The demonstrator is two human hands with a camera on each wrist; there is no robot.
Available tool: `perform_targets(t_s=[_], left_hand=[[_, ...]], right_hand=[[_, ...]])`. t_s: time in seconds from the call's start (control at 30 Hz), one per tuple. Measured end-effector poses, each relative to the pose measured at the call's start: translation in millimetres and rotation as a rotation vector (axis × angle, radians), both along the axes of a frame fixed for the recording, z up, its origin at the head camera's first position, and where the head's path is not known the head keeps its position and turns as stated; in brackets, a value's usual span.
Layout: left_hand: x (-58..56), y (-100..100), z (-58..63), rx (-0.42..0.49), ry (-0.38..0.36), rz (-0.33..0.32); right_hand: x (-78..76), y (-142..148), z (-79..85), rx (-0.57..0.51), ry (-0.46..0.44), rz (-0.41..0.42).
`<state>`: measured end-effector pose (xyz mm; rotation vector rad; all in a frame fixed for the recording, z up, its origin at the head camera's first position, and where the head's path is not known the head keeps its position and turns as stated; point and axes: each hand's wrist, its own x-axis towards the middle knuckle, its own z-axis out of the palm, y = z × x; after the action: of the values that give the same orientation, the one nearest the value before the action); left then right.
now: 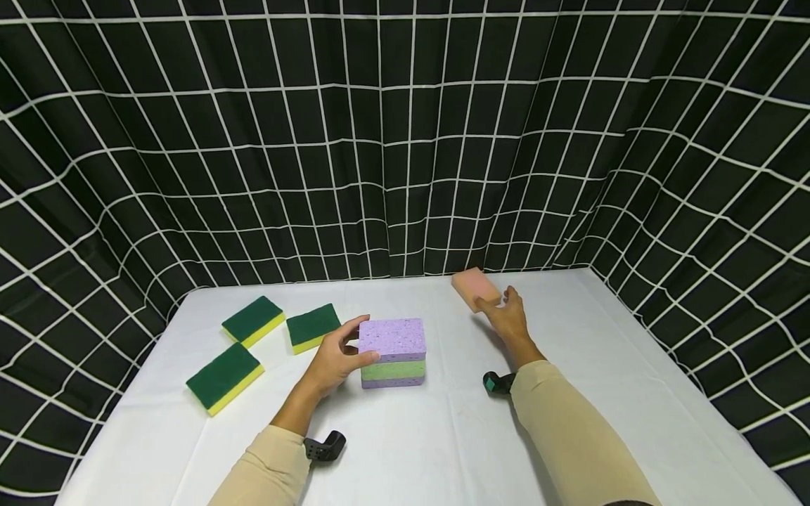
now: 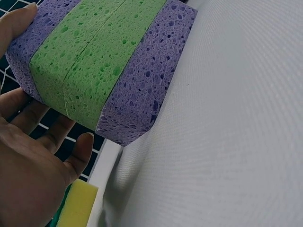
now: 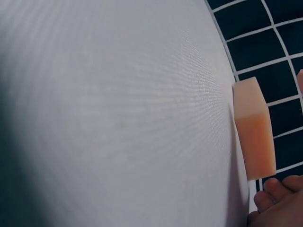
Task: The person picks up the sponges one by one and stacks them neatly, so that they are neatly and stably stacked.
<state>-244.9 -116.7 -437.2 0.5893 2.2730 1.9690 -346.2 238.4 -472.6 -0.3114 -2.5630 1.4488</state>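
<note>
A stack of sponges stands mid-table: a purple sponge (image 1: 392, 339) on top, green sponges (image 2: 90, 56) between, and another purple sponge (image 2: 142, 80) at the bottom. My left hand (image 1: 337, 360) holds the top purple sponge by its left end, thumb on the near side and fingers behind. In the left wrist view, the lower fingers stand off the stack. At the back right lies a peach-orange sponge (image 1: 476, 287). My right hand (image 1: 508, 320) is at its right end, thumb by the near corner and fingers spread; the right wrist view shows fingers (image 3: 277, 194) just short of it.
Several green-and-yellow scrub sponges lie on the left: one at the back (image 1: 253, 320), one near the left hand (image 1: 313, 327), one farther forward (image 1: 224, 376). A white cloth covers the table (image 1: 436, 443). Black gridded curtains (image 1: 405, 140) enclose the back and sides.
</note>
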Motion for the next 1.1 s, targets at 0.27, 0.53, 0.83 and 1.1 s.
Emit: perform_targets(t_s=[0.27,0.53,0.83,1.1], left_hand=[[-0.6,-1,-2.9,-0.001,0.015,0.010],[-10.5,-3,-22.0,0.026,0.040,0.014],[0.0,0,-0.5,-0.008,0.022,0.020],[-1.7,0,-5.0,-0.008,0.003,0.016]], right_hand=[[-1.2,-5,2.2,0.042,-0.040,0.040],[-3.2,-6,1.4,0.162,-0.069,0.034],[-6.5,-8,-2.0,0.233,-0.048,0.001],[-5.5,-8,-7.3,0.283,-0.058,-0.029]])
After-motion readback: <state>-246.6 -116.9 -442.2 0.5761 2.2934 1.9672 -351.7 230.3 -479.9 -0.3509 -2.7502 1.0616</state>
